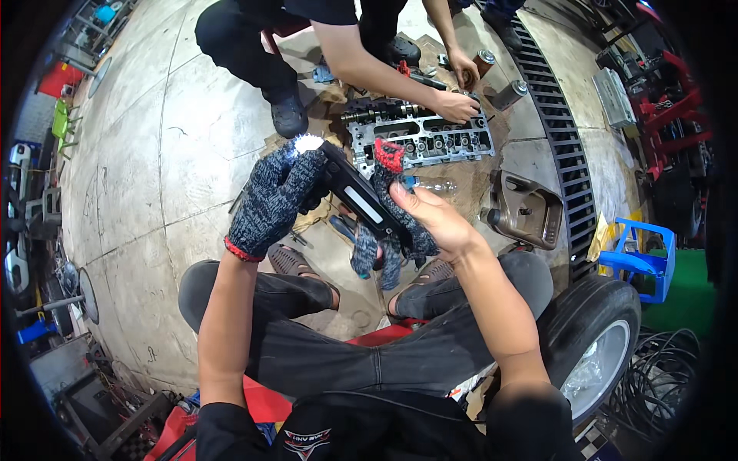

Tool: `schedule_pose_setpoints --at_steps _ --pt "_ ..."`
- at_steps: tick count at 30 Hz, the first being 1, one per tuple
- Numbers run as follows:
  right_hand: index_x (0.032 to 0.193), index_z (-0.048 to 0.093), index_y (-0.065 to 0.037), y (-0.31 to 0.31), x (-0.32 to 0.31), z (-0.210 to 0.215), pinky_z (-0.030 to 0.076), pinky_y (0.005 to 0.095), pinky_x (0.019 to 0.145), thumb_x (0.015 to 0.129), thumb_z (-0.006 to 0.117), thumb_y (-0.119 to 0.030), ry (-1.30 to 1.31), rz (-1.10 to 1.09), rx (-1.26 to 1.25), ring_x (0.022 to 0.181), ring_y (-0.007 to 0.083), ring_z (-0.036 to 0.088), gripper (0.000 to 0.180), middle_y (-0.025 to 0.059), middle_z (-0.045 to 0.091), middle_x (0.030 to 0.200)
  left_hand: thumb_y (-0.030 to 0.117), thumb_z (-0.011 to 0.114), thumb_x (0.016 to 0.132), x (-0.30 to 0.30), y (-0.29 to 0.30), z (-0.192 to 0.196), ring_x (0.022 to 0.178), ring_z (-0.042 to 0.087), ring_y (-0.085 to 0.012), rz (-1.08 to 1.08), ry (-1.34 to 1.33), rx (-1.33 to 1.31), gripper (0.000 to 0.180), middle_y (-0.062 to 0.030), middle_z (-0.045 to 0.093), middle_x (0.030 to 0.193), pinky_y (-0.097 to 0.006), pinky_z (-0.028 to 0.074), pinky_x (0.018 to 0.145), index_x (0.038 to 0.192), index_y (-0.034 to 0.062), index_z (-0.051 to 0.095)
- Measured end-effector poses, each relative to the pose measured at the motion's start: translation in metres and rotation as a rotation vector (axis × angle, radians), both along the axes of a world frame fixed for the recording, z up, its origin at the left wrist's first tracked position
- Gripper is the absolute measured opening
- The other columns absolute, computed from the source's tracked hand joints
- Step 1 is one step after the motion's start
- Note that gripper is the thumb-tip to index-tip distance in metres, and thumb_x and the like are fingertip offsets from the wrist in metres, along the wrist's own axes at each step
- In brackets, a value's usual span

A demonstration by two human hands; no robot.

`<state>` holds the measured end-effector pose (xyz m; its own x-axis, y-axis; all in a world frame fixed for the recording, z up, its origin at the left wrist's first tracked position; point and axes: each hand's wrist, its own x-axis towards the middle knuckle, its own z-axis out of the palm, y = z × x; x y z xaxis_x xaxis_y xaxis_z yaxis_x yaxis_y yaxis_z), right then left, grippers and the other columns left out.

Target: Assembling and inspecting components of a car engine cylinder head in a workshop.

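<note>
My left hand [269, 201], in a dark knit glove with a red cuff, is closed around one end of a black work light [338, 178]. A bright white glow shows at that end, and a pale strip runs along its body. My bare right hand [432, 217] pinches a second dark knit glove [389, 159] with its thumb. That glove's red cuff points up and its fingers hang below, beside the light's other end. Beyond my hands, an engine cylinder head [423, 144] lies on cardboard, with a co-worker's hand [455, 106] on it.
Two spray cans [510, 94] stand right of the cylinder head. A brown drain pan [527, 209] lies near a floor grate [565, 138]. A clear plastic bottle [437, 184] is behind my right hand. A wheel [592, 338] and a blue stool [639, 257] are at right.
</note>
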<state>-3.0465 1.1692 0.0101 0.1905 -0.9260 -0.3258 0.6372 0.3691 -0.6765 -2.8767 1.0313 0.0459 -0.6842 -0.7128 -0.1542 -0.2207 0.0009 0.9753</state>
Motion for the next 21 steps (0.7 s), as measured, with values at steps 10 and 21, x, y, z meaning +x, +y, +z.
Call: schedule_pose_setpoints --at_steps 10,21 --pt "0.1 0.058 0.004 -0.006 0.01 0.001 0.05 0.0271 0.066 0.091 0.047 -0.044 0.205 0.014 0.019 0.072 0.0143 0.06 0.05 0.0104 0.063 0.087 0.025 0.045 0.096 0.005 0.002 -0.028 0.066 0.05 -0.0076 -0.183 0.005 -0.175 0.031 -0.0026 0.058 0.079 -0.023 0.043 0.062 0.111 0.0002 0.056" --pt "0.093 0.057 0.003 -0.006 0.01 -0.004 0.047 0.0246 0.057 0.091 0.047 -0.046 0.204 -0.004 0.016 0.061 0.0133 0.056 0.05 0.0071 0.058 0.072 0.015 0.048 0.093 0.003 0.008 -0.014 0.093 0.057 -0.018 -0.268 -0.032 0.051 0.025 -0.0104 0.059 0.103 -0.03 0.046 0.082 0.114 0.0014 0.055"
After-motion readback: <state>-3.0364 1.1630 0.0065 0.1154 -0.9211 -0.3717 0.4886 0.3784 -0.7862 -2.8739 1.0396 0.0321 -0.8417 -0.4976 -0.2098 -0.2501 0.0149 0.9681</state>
